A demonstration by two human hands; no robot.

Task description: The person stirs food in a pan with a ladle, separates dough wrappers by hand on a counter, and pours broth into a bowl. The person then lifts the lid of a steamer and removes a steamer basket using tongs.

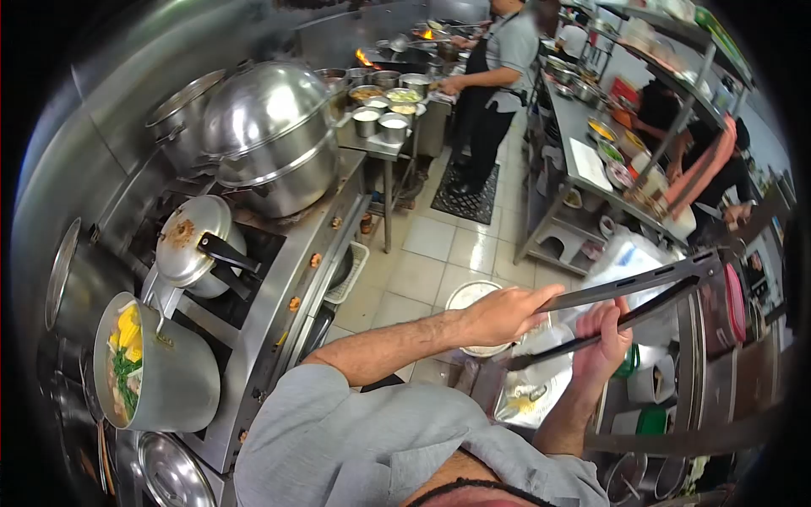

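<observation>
Two long dark metal bars meet at a corner on the right; their kind I cannot tell. The upper slotted bar (655,281) ends at my left hand (511,317), whose fingers are curled in at its tip. My right hand (601,338) is closed in a fist around the lower dark bar (655,308). Part of its grip is hidden by the bar. Beneath my hands are a round white-topped container (471,294), clear plastic bags and a foil-coloured tray (553,401) with some yellow bits in it.
On my left, a stove (283,338) carries a large domed steamer (270,127), a lidded pan (193,241) and a deep pot (182,376) with corn and greens. A co-worker (498,76) stands ahead near flaming burners. A steel prep table (583,160) runs along the right.
</observation>
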